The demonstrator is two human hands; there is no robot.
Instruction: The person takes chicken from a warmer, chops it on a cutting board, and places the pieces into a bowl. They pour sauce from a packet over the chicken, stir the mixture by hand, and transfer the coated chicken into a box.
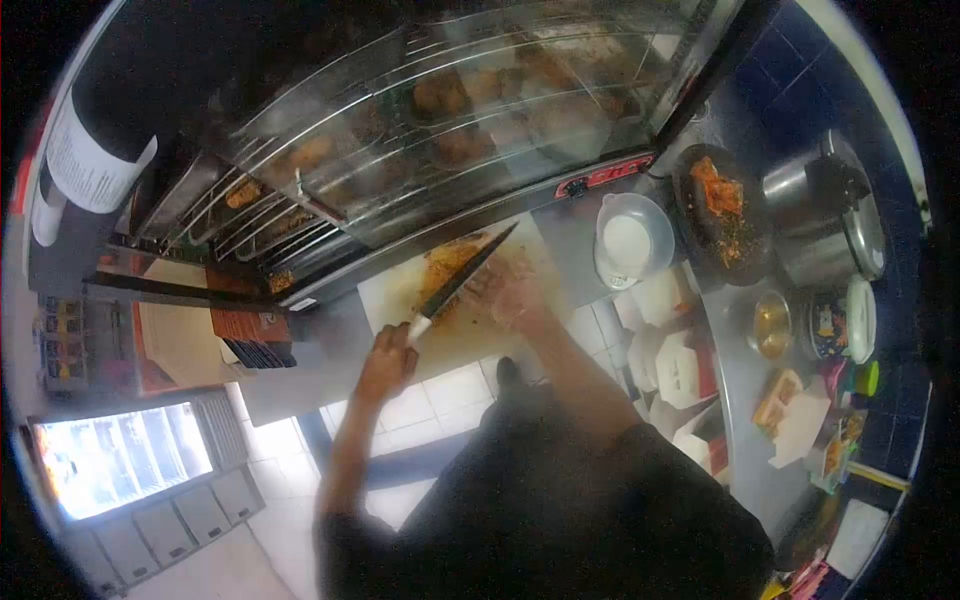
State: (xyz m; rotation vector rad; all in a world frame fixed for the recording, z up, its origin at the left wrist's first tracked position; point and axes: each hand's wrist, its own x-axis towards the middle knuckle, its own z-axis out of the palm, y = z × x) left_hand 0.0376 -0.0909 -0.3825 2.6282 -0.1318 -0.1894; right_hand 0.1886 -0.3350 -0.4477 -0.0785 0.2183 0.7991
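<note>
My left hand (388,360) is closed around the white handle of a long dark-bladed knife (465,270). The blade points up and to the right across a white cutting board (385,293). Orange-brown food (445,262) lies on the board, partly hidden behind the blade. On the right side of the blade, my right hand (500,290) is low over the board, close to the food. It looks pale and smeared, perhaps covered by a clear glove, so its fingers and anything under them cannot be made out.
A glass-fronted cabinet (400,130) with wire racks and browned food stands behind the board. To the right are a white plastic tub (628,240), a dark plate (725,255) with orange food, a steel pot (815,215) and open takeaway boxes (680,370). Stacked cartons (250,325) stand left.
</note>
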